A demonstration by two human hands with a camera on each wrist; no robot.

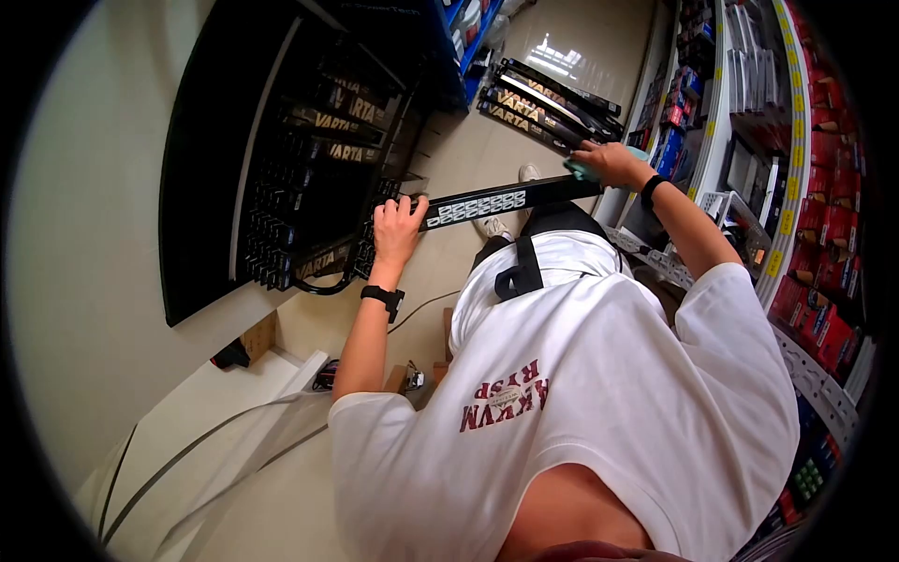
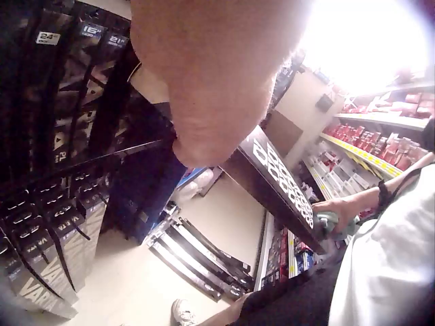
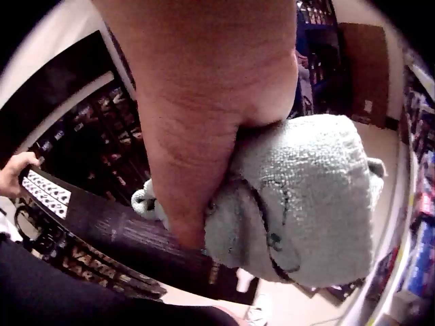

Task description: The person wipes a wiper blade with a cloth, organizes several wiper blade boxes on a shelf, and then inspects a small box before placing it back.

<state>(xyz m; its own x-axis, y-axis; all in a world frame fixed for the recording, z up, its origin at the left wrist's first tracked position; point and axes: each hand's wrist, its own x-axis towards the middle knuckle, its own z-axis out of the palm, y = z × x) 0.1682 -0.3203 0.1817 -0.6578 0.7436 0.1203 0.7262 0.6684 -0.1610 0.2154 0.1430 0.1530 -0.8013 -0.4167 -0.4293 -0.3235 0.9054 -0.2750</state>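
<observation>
A long slim black box [image 1: 548, 194] with rows of white pictures on one side spans the space between the two hands, in front of the body. Its left end is gripped by the left hand [image 1: 397, 232], fingers over the top edge. At the far end, the right hand [image 1: 613, 165] holds a bunched pale green cloth [image 3: 306, 197] against the box. Seen from the right wrist, the folded cloth bulges out beside the thumb side and partly hides that end. The left palm hides the box's other end in the left wrist view.
To the left, a black display rack [image 1: 267, 225] with hooks holds several VARTA boxes [image 1: 346, 122]. More long VARTA boxes [image 1: 524, 108] lie on the floor ahead. Shelves with red packages [image 1: 829, 206] line the right side. A blue shelf unit [image 1: 459, 56] stands beyond the rack.
</observation>
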